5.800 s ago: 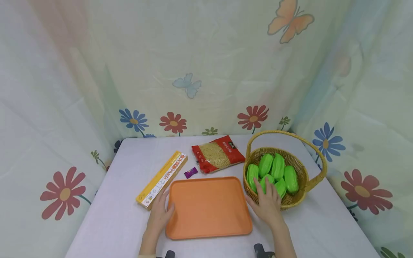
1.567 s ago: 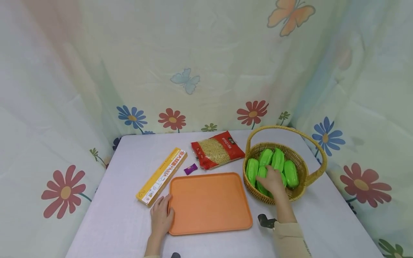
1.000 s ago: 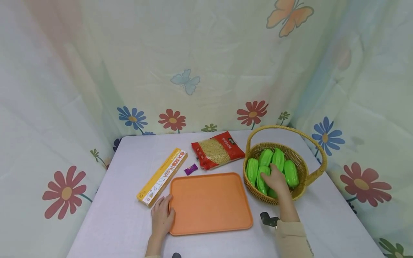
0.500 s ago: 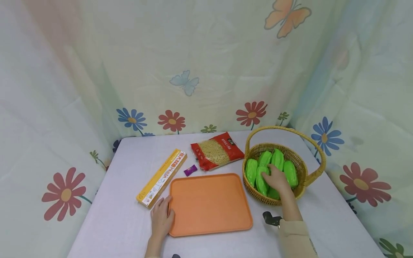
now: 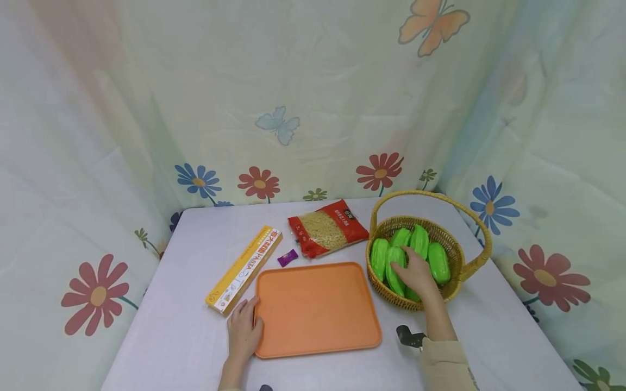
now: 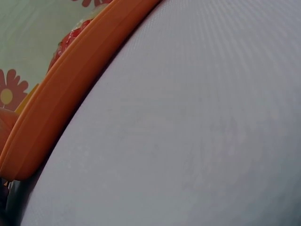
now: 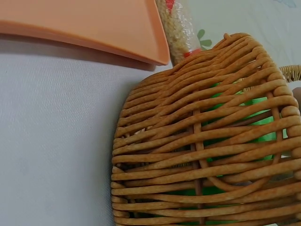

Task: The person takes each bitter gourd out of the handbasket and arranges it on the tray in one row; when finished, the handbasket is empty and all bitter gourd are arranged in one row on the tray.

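In the head view, my left hand (image 5: 243, 331) rests at the left edge of an orange tray (image 5: 318, 312), its thumb over the rim and its fingers along the side. The left wrist view shows the tray's outer wall (image 6: 70, 84) close up. My right hand (image 5: 418, 271) reaches inside a wicker basket (image 5: 458, 260) and grips the side of a green ridged toy fruit (image 5: 395, 281) with thumb and fingers. Several similar green fruits (image 5: 438, 263) lie around it. Woven basket wall (image 7: 202, 141) fills most of the right wrist view, with green showing through the gaps.
A yellow and white pasta box (image 5: 244, 269) lies left of the tray. Behind the tray are a small purple-wrapped candy (image 5: 287, 258) and a red bag of pasta (image 5: 327, 229). The basket's tall handle (image 5: 430, 193) arches above it. Flowered curtains surround the white table.
My right hand has moved from the basket's near left rim to inside it and taken hold of a fruit, now turned more lengthwise. My left hand has settled against the tray edge.
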Available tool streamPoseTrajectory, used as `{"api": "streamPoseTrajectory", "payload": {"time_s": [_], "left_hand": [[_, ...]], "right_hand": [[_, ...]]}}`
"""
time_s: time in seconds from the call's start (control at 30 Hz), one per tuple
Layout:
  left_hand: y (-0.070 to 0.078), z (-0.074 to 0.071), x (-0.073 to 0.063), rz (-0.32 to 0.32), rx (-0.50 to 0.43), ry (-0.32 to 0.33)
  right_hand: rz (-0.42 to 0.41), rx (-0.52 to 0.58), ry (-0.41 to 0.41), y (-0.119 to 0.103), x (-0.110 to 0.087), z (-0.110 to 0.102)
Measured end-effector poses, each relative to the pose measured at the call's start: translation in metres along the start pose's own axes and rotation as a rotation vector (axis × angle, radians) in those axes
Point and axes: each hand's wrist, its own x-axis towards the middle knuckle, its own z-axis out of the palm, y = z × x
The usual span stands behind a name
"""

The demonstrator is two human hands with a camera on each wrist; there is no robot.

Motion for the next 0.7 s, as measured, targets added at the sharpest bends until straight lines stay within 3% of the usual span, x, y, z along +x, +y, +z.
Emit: {"api": "streamPoseTrajectory", "payload": {"time_s": [0.37, 0.7], "left_hand": [[-0.001, 0.001, 0.0, 0.003, 0.0, -0.002], [-0.002, 0.002, 0.0, 0.008, 0.002, 0.002]], "right_hand": [[0.084, 0.181, -0.03, 0.002, -0.003, -0.003], [0.127, 0.305, -0.034, -0.011, -0.006, -0.005]]}}
